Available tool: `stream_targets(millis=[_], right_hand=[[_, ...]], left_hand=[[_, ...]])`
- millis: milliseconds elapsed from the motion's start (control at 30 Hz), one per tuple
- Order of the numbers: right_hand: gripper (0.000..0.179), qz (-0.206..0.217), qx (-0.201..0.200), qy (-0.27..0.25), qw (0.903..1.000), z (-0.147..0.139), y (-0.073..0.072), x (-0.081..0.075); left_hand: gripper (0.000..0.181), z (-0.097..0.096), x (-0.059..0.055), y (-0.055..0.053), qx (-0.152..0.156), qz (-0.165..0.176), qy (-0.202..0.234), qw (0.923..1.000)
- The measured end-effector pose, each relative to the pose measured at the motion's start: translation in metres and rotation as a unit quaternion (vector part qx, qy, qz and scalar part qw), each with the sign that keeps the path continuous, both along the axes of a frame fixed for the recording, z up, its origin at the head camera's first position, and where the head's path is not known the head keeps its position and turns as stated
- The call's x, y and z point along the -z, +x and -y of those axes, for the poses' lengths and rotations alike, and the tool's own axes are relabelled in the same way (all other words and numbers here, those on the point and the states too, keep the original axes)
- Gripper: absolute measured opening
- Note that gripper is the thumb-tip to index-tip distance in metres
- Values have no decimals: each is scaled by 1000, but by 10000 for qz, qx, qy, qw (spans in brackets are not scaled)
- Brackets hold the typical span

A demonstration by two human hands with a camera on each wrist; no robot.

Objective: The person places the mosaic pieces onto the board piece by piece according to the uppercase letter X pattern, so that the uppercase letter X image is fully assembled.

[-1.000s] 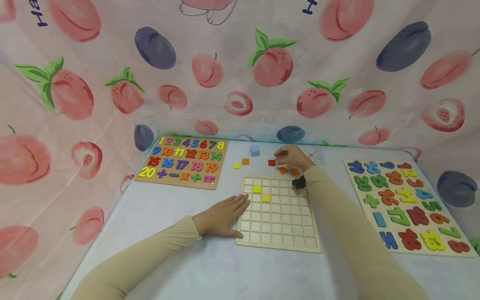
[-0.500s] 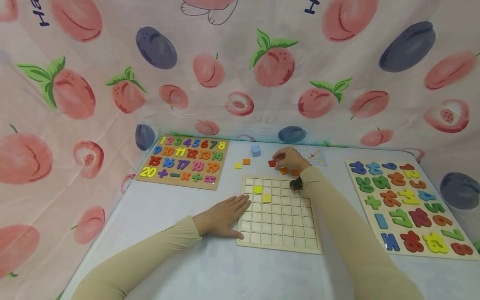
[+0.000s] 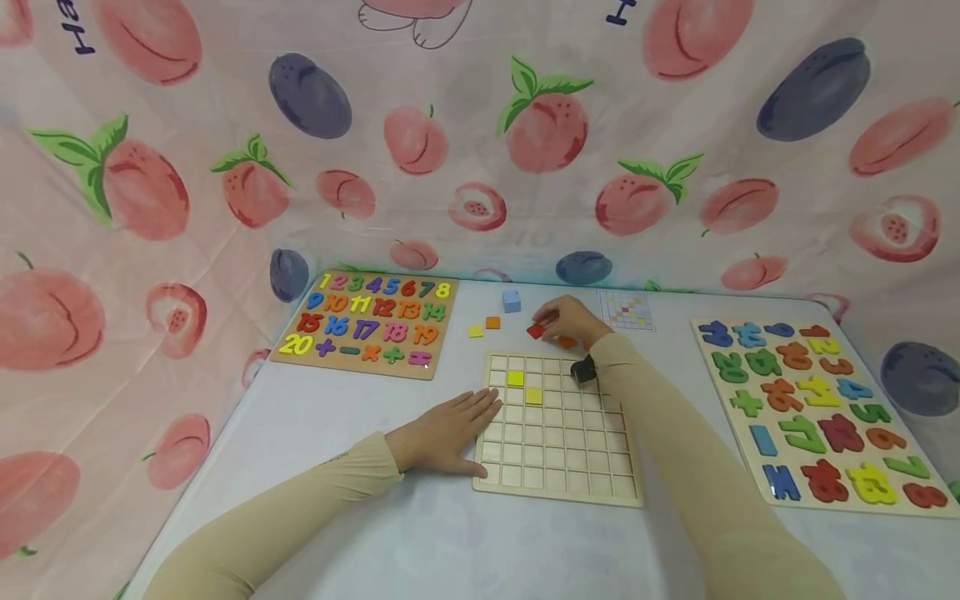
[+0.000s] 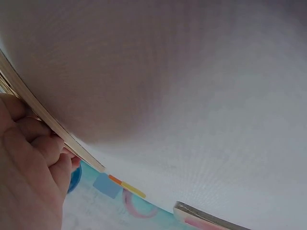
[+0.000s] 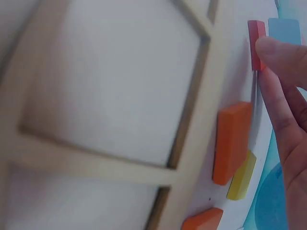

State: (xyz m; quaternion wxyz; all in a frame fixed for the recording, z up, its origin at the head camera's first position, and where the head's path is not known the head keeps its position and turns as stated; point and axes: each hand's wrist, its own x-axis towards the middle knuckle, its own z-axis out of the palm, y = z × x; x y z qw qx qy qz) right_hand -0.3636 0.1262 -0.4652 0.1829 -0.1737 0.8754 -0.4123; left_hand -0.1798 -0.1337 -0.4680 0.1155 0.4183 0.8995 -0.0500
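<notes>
My right hand pinches a red square tile between thumb and fingers, beyond the far edge of the wooden grid board. In the right wrist view the thumb presses the face of that red tile. Orange tiles and a yellow tile lie near this hand, partly hidden from the head view. My left hand rests on the board's left edge with fingers straight. Two yellow tiles, one brighter and one paler, sit in grid squares.
A blue cube, a loose yellow tile and an orange tile lie behind the board. A printed grid card is at the back. Number boards flank the grid, left and right.
My right hand has shifted a little to the left and taken hold of the red tile, which has moved slightly left and turned. The left hand stays in place.
</notes>
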Motion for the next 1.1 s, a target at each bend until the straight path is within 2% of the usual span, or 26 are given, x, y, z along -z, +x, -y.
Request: stream_targets(millis=[200,533,1100], right_hand=[[35,31,85,174,9998,5,-2,4],[29,-498,-130,342,9981,7,0,5],[30,-380,-138,523,9978,6,4,3]], left_hand=[[99,0,2,0,-16,-6,-7,10000],[99,1,3,-1,19,-110,61,9999],[100,0,4,-1,-24,-99,-8,9999]])
